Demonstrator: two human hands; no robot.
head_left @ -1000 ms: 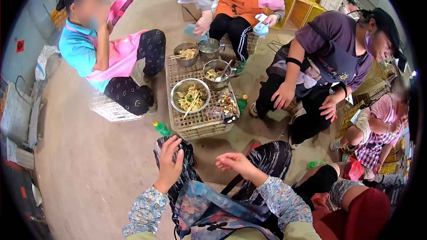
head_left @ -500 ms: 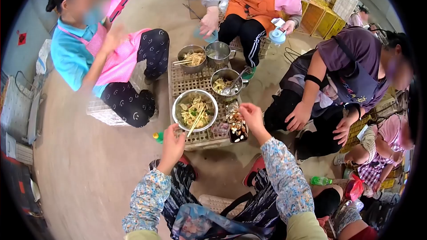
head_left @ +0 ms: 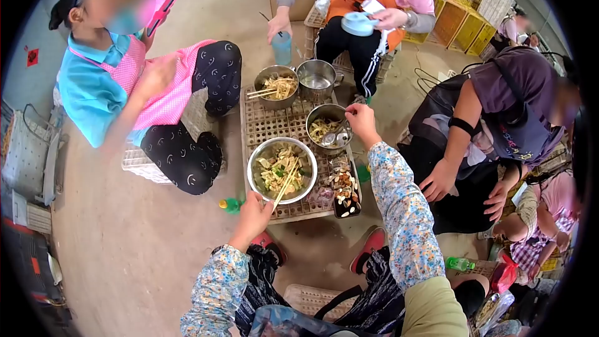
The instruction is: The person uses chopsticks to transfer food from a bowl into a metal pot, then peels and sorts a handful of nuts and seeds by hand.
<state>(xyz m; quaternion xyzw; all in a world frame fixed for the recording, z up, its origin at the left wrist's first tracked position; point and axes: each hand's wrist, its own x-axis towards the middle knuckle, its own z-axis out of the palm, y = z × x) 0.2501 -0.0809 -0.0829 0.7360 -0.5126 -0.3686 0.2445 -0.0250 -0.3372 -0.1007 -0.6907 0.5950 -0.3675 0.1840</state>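
A large metal bowl (head_left: 251,171) of mixed food stands at the near end of a perforated crate (head_left: 265,123). My left hand (head_left: 251,221) is closed at its near left rim, by the lower ends of the wooden chopsticks (head_left: 286,181) lying across the food. Over a metal pot (head_left: 313,114) to the far right, my right hand (head_left: 363,121) has its fingers pinched on the handle of a spoon (head_left: 332,139). The spoon's head rests among the food in that pot. Beside the bowl lies a dark tray of nuts (head_left: 347,203), with a clear plastic packet (head_left: 322,196) next to it.
Further back on the crate are a pot of noodles with chopsticks (head_left: 274,88) and another metal pot (head_left: 316,79). A green bottle (head_left: 231,205) stands left of the crate. Three people sit close around it; one across holds a blue cup (head_left: 282,48) and a light-blue lid (head_left: 359,24).
My right hand has moved forward from above the nuts to the spoon. My left hand has come to the bowl's rim. The person across has lowered the blue cup near the crate.
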